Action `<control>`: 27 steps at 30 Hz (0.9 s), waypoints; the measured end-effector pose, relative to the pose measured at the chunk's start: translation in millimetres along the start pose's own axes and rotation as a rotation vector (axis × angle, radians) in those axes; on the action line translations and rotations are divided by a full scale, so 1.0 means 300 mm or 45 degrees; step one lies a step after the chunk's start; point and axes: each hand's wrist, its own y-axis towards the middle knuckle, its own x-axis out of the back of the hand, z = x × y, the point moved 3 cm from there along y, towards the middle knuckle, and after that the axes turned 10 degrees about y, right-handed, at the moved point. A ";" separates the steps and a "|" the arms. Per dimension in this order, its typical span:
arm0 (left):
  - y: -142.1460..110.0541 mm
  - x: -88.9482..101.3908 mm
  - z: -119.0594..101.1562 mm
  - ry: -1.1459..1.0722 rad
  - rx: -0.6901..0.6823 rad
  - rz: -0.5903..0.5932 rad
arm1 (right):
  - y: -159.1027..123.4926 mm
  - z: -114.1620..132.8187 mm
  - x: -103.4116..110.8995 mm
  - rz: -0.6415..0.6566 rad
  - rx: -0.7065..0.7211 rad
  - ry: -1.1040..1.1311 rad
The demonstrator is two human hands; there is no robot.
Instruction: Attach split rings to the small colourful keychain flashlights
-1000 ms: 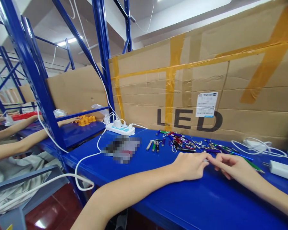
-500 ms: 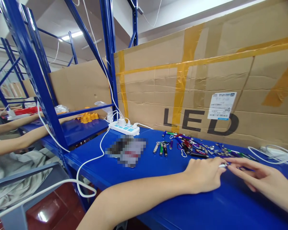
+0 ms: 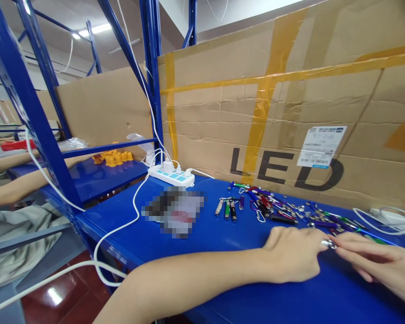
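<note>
My left hand (image 3: 293, 254) is closed round a small silver keychain flashlight (image 3: 327, 243), with only its shiny end showing past the fingers. At that end, the thumb and fingertips of my right hand (image 3: 378, 261) pinch together; any small part between them is hidden. Both hands are low over the blue table (image 3: 249, 292). Just beyond them lies a heap of keychain flashlights (image 3: 266, 204) in several colours, with carabiner clips and small metal parts. Left of the heap, a white flashlight (image 3: 219, 207), a green one (image 3: 227, 209) and a black one (image 3: 233, 210) lie side by side.
A blurred-out flat item (image 3: 178, 213) lies left of the flashlights. Behind it is a white power strip (image 3: 172, 175) with cables. A taped cardboard sheet (image 3: 216, 121) walls the back. At left, another person's arm (image 3: 16, 191) reaches toward yellow parts (image 3: 113, 157).
The view has shifted slightly. Both hands sit a little farther right and lower, still together at the silver flashlight, and more of its shiny end shows.
</note>
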 end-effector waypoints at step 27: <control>0.003 -0.023 -0.001 0.026 -0.117 -0.083 | -0.056 0.119 -0.047 0.234 0.087 0.354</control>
